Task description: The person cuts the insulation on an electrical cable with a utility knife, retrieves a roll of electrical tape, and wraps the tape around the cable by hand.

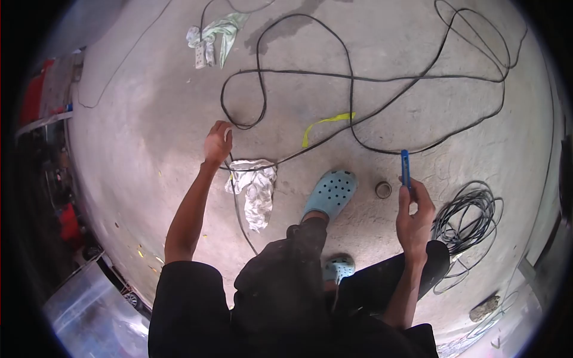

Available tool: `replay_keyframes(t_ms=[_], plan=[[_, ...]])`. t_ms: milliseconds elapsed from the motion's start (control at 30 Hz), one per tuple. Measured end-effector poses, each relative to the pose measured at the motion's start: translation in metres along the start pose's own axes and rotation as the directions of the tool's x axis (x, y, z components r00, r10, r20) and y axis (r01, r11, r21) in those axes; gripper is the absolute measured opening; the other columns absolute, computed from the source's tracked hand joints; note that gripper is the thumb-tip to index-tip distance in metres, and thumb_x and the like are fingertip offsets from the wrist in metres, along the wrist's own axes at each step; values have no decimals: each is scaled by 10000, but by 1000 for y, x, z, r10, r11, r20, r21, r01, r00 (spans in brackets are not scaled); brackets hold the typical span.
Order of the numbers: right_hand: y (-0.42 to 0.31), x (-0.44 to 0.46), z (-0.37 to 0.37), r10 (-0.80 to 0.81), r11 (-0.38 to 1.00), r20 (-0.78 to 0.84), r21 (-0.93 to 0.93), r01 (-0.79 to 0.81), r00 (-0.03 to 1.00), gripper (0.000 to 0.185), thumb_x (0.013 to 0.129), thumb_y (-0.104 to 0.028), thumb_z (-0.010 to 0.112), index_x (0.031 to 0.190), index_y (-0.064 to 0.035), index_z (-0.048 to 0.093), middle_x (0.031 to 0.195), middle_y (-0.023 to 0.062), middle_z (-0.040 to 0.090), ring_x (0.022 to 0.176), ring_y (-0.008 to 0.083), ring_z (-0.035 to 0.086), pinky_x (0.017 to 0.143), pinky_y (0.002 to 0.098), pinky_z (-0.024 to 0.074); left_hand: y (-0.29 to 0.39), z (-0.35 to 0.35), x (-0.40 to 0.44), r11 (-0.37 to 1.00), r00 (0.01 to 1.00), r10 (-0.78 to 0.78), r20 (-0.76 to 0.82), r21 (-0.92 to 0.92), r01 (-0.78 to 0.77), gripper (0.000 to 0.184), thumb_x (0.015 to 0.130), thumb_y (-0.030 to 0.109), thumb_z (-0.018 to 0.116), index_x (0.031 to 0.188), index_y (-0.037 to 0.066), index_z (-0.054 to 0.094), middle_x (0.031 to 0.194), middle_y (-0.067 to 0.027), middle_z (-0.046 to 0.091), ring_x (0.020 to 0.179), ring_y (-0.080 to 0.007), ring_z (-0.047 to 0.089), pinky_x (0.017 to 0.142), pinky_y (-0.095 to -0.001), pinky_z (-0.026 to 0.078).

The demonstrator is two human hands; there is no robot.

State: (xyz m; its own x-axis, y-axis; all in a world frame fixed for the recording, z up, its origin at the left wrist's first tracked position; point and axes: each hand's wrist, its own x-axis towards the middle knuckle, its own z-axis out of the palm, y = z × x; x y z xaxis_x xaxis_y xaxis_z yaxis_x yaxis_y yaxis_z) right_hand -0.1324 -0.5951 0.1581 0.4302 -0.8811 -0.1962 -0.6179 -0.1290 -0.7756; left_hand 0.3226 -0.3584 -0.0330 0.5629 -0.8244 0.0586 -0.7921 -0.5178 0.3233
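My left hand (218,143) has its fingers curled in above the floor at the left. A thin black cable (237,209) runs from below these fingers toward my legs, and the hand appears closed on it; the exact grip is partly hidden. Just below and to the right lies a crumpled white plastic bag (259,200). In my right hand (416,212) is a blue utility knife (406,166), pointing away from me. Whether its blade is out cannot be made out. Long loops of black cord (382,79) spread over the floor ahead of both hands.
A coiled bundle of cable (468,221) lies right of my knee. Near my foot sits a small roll of tape (383,190); a yellow strip (328,119) lies ahead. Farther off are a power strip (200,55) and a pale green cloth (225,33).
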Motion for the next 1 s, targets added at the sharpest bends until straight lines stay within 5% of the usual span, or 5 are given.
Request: replay_keyframes(t_ms=[333,433,567,767,1000], plan=[[-11,-10,36,-207,978,178,30,205,962,139,931,-76,633,1037,14,637,826,139,613,693,221,585,650,343,470,43,20,2,993,996,73,42,89,-76,212,849,135,732,1043,61,690,1038,-113,676,1014,-335,593,866,-411,531],[-9,-11,24,-206,970,140,161,183,969,106,929,-45,609,1015,14,627,807,105,606,704,202,589,660,333,468,109,-3,4,979,997,-2,75,-205,17,162,886,95,704,1035,37,683,937,-105,686,908,-283,640,838,-364,536],[-2,-8,13,82,848,226,496,-187,971,111,975,-118,529,969,-30,598,782,36,566,714,145,545,660,286,423,216,-29,-12,446,947,-49,317,-841,305,95,955,62,639,1010,-7,674,896,-84,673,780,-206,662,802,-326,541],[7,-8,6,166,461,324,810,-363,932,257,1025,-273,424,947,-75,568,741,-22,483,676,91,417,620,249,328,324,-60,-39,-2,828,322,459,-874,485,121,1014,68,528,1071,-19,590,903,-105,635,787,-217,654,751,-386,565],[3,-32,-19,129,483,430,760,-435,894,312,1010,-349,618,975,-43,671,669,-46,497,628,54,407,584,241,324,373,-75,-58,-50,688,540,485,-797,601,110,1019,72,519,1067,-25,538,904,-104,599,762,-180,617,726,-386,585]])
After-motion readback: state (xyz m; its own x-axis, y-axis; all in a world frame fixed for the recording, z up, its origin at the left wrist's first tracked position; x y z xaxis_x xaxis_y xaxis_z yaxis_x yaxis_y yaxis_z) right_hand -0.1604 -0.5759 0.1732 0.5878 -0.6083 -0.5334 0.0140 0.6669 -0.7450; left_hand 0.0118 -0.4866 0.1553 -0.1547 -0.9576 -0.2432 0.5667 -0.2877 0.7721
